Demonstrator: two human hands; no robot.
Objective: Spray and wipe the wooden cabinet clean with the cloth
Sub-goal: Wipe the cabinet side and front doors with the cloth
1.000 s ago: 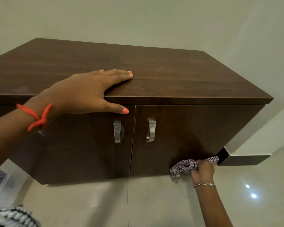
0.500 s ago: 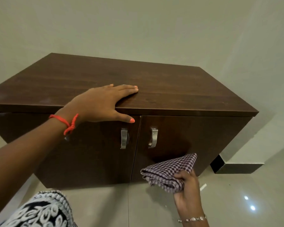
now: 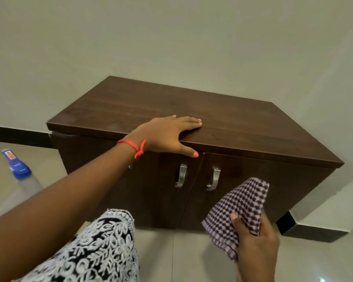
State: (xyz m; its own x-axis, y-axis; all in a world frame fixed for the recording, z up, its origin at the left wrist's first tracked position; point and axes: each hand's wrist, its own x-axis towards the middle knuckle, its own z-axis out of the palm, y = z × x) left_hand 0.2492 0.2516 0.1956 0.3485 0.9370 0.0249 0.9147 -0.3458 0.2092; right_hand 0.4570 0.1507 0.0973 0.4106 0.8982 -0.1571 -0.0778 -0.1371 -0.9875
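- Wooden cabinet (image 3: 222, 123): dark brown wood grain, low, standing on the floor against the pale wall; flat top overhangs the front slightly; faint pale smudges show on the top near its left front corner; two front doors shut, meeting at a centre seam.
- Handles: two brushed-metal pulls, left handle (image 3: 181, 176) and right handle (image 3: 214, 178), either side of the seam, high on the doors.
- Cloth (image 3: 238, 208): purple and dark checked weave, folded, striped hem at its lower edge; held up in front of the right door, below and right of the right handle; whether it touches the door cannot be told.
- Right hand (image 3: 257, 243): closed around the lower part of the cloth, thumb pressed on its face, fingers behind.
- Left hand (image 3: 167, 135): spread flat on the cabinet's top front edge, fingers on the top, thumb hooked down over the edge above the left door; red thread (image 3: 135, 147) tied at the wrist.
- Spray bottle (image 3: 18, 169): blue head, clear body, on the floor well left of the cabinet.
- Patterned black-and-white garment (image 3: 96, 251) at lower centre; glossy pale floor tiles (image 3: 181, 257); black skirting (image 3: 16, 135) along the wall.
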